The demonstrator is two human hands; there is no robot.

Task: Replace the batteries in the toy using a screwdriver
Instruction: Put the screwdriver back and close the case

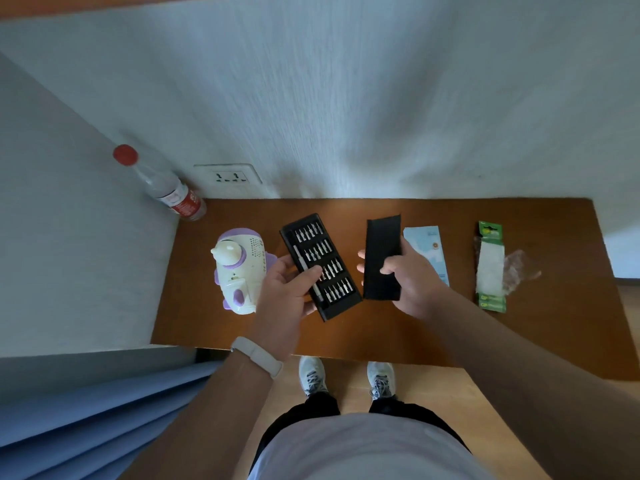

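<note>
A brown wooden desk point(381, 330) spans the middle of the frame, its far edge against the wall. At its upper left corner stands a clear plastic bottle with a red cap point(162, 185). Below and right of it lies the white and purple plastic toy point(239, 268). Right of the toy comes the open black tray of screwdriver bits point(320, 266), then the flat black case sleeve point(382, 258), then a pale blue paper leaflet point(429, 251). Far right lies the green card pack of batteries point(490, 268).

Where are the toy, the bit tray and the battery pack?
toy point(239, 268), head view, white body.
bit tray point(323, 258), head view, middle rows of bits.
battery pack point(490, 268), head view, white centre.
</note>
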